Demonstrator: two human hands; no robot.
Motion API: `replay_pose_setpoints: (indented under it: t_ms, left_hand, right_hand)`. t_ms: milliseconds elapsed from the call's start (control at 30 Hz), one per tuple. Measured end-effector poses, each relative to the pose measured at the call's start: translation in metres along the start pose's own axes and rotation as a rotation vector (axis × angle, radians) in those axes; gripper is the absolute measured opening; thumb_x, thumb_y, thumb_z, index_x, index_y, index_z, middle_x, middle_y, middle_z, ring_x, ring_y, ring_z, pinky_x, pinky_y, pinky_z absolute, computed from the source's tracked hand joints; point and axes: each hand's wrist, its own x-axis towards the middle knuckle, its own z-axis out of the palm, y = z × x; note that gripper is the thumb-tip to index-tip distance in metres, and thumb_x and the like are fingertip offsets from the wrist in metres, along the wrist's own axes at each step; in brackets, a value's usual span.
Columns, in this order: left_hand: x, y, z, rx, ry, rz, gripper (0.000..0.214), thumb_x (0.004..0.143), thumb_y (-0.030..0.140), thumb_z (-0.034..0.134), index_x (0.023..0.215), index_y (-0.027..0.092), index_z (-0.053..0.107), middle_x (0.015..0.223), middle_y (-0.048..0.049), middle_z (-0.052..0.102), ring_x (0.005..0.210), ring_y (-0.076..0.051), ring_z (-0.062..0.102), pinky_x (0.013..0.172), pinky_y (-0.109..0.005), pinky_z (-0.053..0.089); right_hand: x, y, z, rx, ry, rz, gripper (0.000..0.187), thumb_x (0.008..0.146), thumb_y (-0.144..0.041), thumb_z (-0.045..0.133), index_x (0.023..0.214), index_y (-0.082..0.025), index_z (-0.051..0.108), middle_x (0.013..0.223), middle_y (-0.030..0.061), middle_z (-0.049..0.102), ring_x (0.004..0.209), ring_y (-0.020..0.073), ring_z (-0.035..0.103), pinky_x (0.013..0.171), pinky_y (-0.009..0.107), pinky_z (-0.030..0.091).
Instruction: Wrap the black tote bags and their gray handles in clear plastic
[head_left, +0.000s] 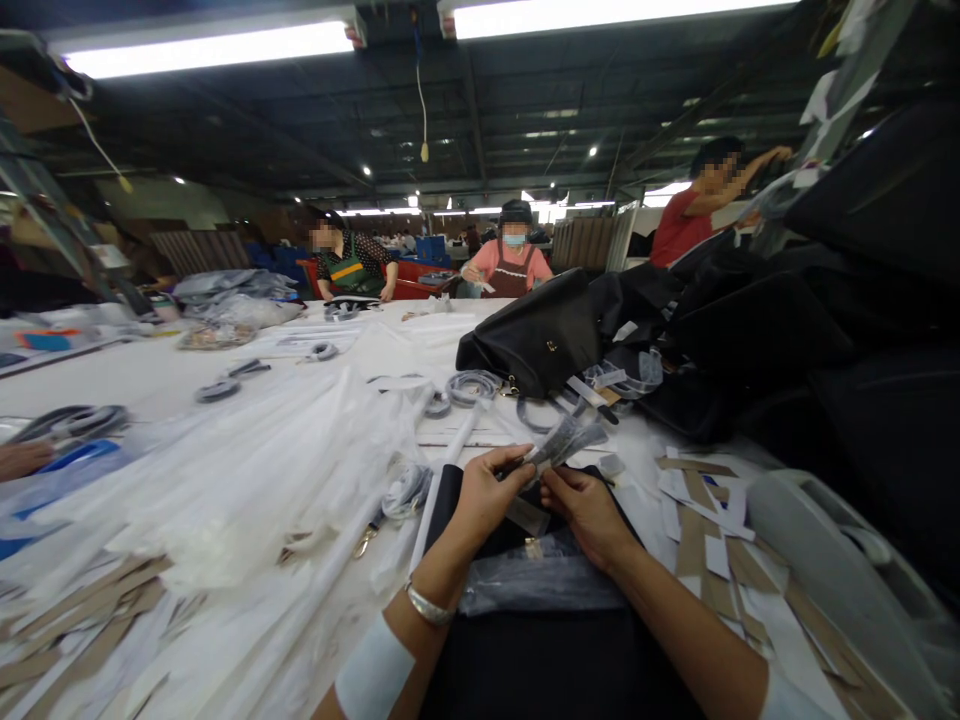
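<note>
A black bag [555,660] lies in front of me, with a strip of clear plastic wrap [536,585] across it. Above the bag, my left hand [487,495] pinches a plastic-wrapped dark strap end [559,440] between thumb and fingers. From the other side my right hand [592,515] grips the same piece lower down, its fingertips close to the left thumb. A small gold-coloured fitting [533,547] shows on the bag below the hands. Left of the bag rests a coiled wrapped strap [406,490] with a gold clasp [366,541].
Black bags [536,330] are heaped at the right. White plastic sheeting [247,470] spreads over the table's left side. Cardboard strips [697,530] lie beside a grey plastic bin [832,570]. Several people work around the table; a co-worker's hand [26,458] reaches in at far left.
</note>
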Motion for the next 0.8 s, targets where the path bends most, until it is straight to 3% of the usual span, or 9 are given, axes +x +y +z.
replay_pose_setpoints:
  t_ms: [300, 533, 667, 800]
  left_hand:
    - [-0.007, -0.001, 0.003, 0.106, 0.013, 0.042, 0.026, 0.082, 0.022, 0.067, 0.106, 0.02, 0.076, 0.111, -0.0076, 0.075, 0.108, -0.027, 0.068, 0.101, -0.042, 0.05]
    - [-0.007, -0.003, 0.007, 0.231, 0.082, 0.1, 0.024, 0.087, 0.029, 0.063, 0.105, 0.02, 0.077, 0.107, -0.0071, 0.076, 0.104, -0.026, 0.069, 0.098, -0.042, 0.052]
    - [-0.01, -0.002, 0.012, 0.331, 0.129, 0.16, 0.023, 0.088, 0.027, 0.063, 0.106, 0.024, 0.076, 0.106, -0.0067, 0.076, 0.105, -0.026, 0.068, 0.099, -0.043, 0.05]
    - [-0.017, -0.002, 0.019, 0.572, 0.14, 0.301, 0.032, 0.092, 0.024, 0.056, 0.12, 0.027, 0.07, 0.112, -0.0057, 0.074, 0.107, -0.026, 0.066, 0.098, -0.042, 0.05]
  right_hand:
    - [0.001, 0.002, 0.0, -0.071, 0.027, -0.076, 0.041, 0.065, -0.049, 0.085, 0.087, -0.016, 0.074, 0.082, 0.0031, 0.067, 0.071, 0.0144, 0.056, 0.064, 0.025, 0.047]
    - [0.002, 0.006, 0.0, -0.107, 0.025, -0.117, 0.038, 0.068, -0.049, 0.082, 0.083, -0.015, 0.072, 0.081, 0.0032, 0.067, 0.071, 0.0148, 0.055, 0.065, 0.026, 0.047]
    - [0.0, 0.004, 0.001, -0.078, 0.021, -0.109, 0.037, 0.07, -0.05, 0.081, 0.077, -0.016, 0.069, 0.07, 0.0001, 0.061, 0.064, 0.013, 0.053, 0.064, 0.026, 0.048]
    - [0.0, 0.005, 0.0, -0.057, 0.034, -0.104, 0.038, 0.067, -0.051, 0.083, 0.074, -0.016, 0.068, 0.07, 0.0007, 0.062, 0.065, 0.0142, 0.056, 0.065, 0.027, 0.049]
